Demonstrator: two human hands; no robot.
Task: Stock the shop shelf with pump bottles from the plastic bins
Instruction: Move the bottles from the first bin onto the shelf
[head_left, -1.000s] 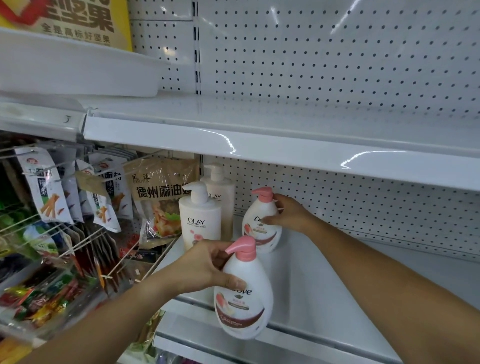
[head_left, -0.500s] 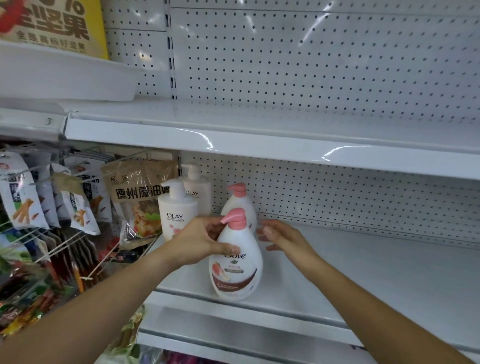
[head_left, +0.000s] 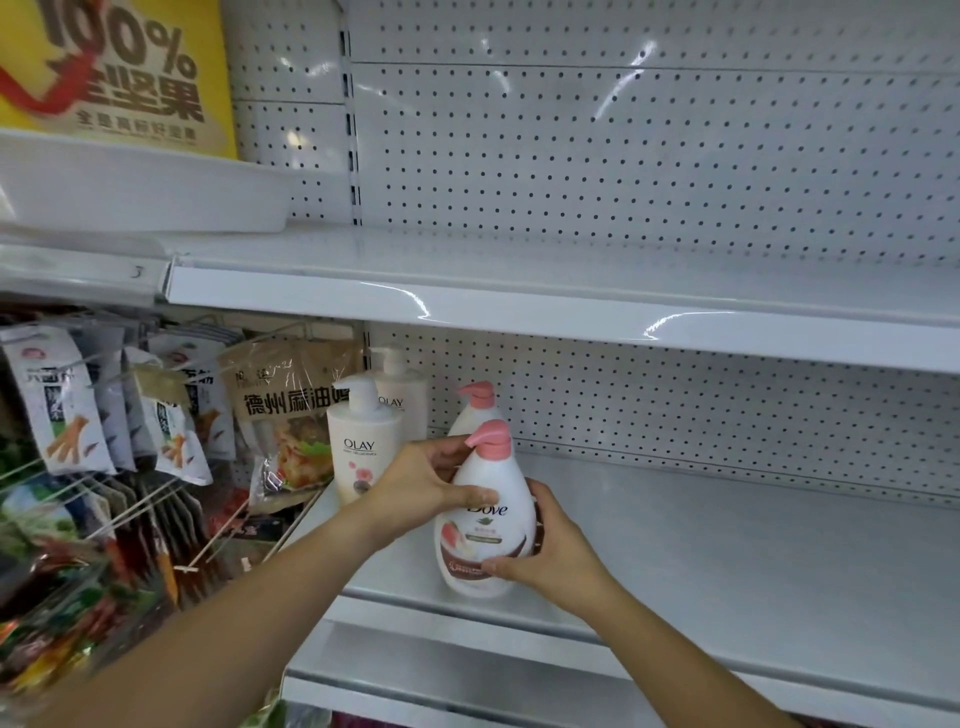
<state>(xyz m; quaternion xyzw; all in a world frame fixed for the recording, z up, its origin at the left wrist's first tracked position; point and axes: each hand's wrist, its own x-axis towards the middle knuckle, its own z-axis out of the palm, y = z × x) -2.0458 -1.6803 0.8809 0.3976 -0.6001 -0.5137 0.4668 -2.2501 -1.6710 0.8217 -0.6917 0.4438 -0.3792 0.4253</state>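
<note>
A white Dove pump bottle (head_left: 488, 530) with a pink pump stands on the white lower shelf (head_left: 727, 582) near its front edge. My left hand (head_left: 421, 483) grips its upper body from the left. My right hand (head_left: 545, 551) holds its lower right side, thumb across the label. Directly behind it stands a second Dove bottle (head_left: 475, 405), mostly hidden. To the left stand two white Olay pump bottles, one in front (head_left: 358, 447) and one behind (head_left: 400, 395).
The upper shelf (head_left: 519, 306) overhangs the bottles, with pegboard backing behind. Snack packets (head_left: 171, 421) hang on wire hooks to the left, and a brown food bag (head_left: 285, 415) sits beside the Olay bottles. A white tray (head_left: 140, 187) and a yellow sign (head_left: 119, 73) are at upper left.
My right hand let go of the rear Dove bottle and came forward onto the front Dove bottle. My left hand set that bottle down on the shelf, further in from the edge.
</note>
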